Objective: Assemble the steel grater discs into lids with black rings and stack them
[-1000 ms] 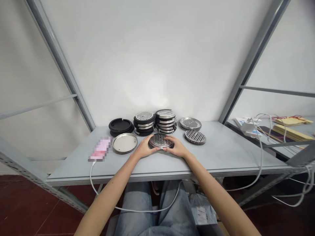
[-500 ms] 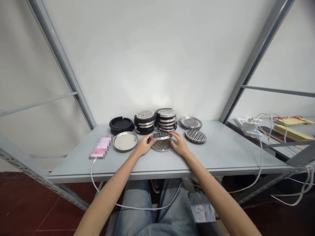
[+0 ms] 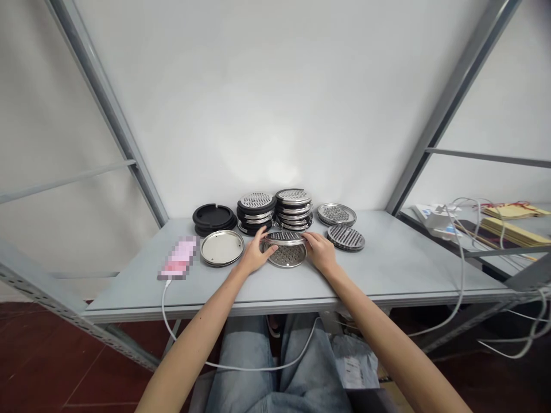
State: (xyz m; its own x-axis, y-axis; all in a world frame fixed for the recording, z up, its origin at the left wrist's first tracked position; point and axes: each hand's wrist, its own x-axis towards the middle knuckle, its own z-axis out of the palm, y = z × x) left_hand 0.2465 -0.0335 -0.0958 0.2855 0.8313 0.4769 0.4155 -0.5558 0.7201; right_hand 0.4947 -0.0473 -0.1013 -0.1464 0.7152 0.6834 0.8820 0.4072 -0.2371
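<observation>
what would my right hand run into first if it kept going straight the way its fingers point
The right hand would meet the tilted perforated disc, already at its fingers. Past that, probably the left tall stack, though depth is hard to judge here.

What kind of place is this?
Probably a small workshop or assembly station: a grey metal-framed bench, matching stacks of perforated metal discs, and a pile of black round trays suggest batch work.
</observation>
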